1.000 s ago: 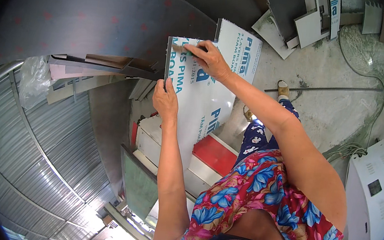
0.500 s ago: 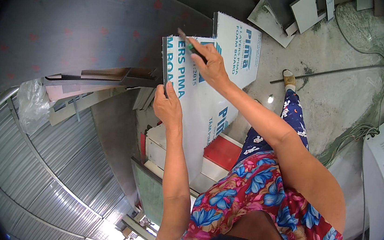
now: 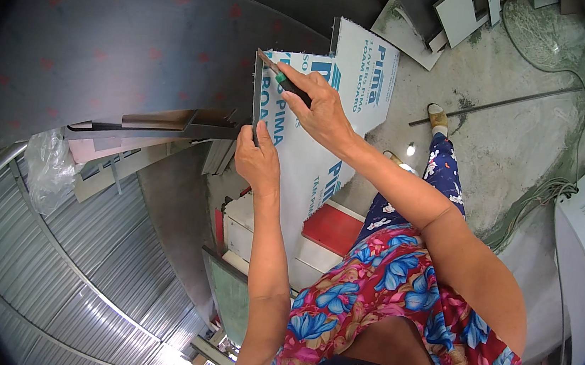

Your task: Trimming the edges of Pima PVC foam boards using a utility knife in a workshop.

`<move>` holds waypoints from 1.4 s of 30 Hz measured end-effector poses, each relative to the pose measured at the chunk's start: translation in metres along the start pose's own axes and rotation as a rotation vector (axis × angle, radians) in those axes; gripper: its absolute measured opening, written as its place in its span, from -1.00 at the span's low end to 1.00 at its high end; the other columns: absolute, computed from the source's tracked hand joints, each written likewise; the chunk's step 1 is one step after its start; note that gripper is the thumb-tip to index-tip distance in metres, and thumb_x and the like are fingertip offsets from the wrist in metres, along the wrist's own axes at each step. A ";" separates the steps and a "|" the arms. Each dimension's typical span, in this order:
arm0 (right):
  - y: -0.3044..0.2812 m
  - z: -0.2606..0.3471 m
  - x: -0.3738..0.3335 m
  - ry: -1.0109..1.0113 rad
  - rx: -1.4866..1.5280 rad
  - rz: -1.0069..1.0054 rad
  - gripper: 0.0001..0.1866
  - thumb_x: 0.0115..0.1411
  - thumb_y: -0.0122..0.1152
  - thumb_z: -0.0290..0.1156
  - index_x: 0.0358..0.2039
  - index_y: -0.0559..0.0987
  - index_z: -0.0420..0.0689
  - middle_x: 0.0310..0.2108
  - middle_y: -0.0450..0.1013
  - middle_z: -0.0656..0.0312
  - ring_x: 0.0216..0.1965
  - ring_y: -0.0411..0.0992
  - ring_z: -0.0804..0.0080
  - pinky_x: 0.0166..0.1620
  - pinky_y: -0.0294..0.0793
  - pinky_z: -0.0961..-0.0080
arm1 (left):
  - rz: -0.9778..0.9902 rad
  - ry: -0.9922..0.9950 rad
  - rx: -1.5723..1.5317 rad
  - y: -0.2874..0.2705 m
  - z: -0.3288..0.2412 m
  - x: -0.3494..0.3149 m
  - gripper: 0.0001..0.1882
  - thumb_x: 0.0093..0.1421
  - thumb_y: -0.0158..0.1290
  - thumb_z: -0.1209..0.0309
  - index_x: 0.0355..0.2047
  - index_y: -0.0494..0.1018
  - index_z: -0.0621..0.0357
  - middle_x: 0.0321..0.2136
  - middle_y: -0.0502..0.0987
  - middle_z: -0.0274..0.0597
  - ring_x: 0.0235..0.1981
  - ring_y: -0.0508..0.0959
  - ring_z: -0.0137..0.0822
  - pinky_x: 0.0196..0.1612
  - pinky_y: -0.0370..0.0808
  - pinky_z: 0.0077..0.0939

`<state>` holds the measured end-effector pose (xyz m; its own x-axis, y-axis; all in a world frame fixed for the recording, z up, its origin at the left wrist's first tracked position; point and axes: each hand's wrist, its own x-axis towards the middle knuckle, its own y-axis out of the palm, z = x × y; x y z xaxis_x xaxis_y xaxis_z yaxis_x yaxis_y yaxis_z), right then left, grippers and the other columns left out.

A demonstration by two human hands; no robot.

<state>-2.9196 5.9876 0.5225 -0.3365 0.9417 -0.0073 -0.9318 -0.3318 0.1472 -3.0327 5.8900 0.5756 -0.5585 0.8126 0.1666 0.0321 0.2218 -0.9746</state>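
A board (image 3: 302, 158) wrapped in white film with blue print stands tilted in front of me, its dark edge toward the left and its outline stepped at the top. My left hand (image 3: 259, 156) is closed on that left edge, thumb on the printed face and the other fingers partly hidden. In my right hand (image 3: 324, 117) is a knife (image 3: 293, 90) with a black and green handle, gripped above the printed face. Its narrow brownish blade reaches the board's upper left corner and appears to touch the edge there.
A large dark sheet (image 3: 129, 44) with red marks fills the upper left. Below it hangs clear plastic (image 3: 51, 171). A red panel (image 3: 332, 229) lies under the board. A long dark bar (image 3: 493, 107) and coiled cable (image 3: 548, 191) lie on the concrete floor, with offcuts (image 3: 459, 18) beyond.
The knife's tip has moved left and slightly down onto the board's upper left corner. The board has tilted slightly, its left edge shifting right. My left hand keeps its hold lower down.
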 end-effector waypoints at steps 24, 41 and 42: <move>-0.104 0.010 0.002 0.047 0.097 -0.011 -0.51 0.28 0.19 -0.42 0.23 0.45 -0.08 -0.30 0.46 0.17 -0.35 0.35 0.51 -0.26 0.41 0.52 | -0.034 0.112 -0.009 0.020 -0.071 -0.009 -0.64 0.34 0.02 0.17 -0.45 0.40 0.22 -0.48 0.49 -0.04 -0.45 0.52 0.06 -0.41 0.40 -0.14; -0.052 -0.002 -0.030 -0.050 0.206 -0.296 -0.48 0.31 0.17 -0.36 0.27 0.38 -0.09 -0.27 0.30 0.14 -0.24 0.33 0.34 -0.15 0.39 0.44 | -0.056 0.116 -0.025 0.017 -0.090 -0.043 -0.57 0.37 -0.01 0.10 -0.46 0.42 0.26 -0.54 0.47 -0.04 -0.50 0.48 0.02 -0.42 0.36 -0.16; -0.052 -0.004 -0.034 -0.056 0.201 -0.307 -0.48 0.31 0.18 -0.37 0.27 0.38 -0.09 -0.26 0.31 0.14 -0.23 0.33 0.35 -0.15 0.39 0.45 | -0.047 0.114 -0.028 0.017 -0.091 -0.046 -0.56 0.37 -0.01 0.10 -0.46 0.42 0.26 -0.54 0.47 -0.04 -0.50 0.48 0.02 -0.42 0.36 -0.16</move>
<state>-2.8600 5.9731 0.5108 -0.0319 0.9991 -0.0285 -0.9410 -0.0204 0.3378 -2.9311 5.9055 0.5649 -0.4618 0.8567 0.2299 0.0320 0.2750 -0.9609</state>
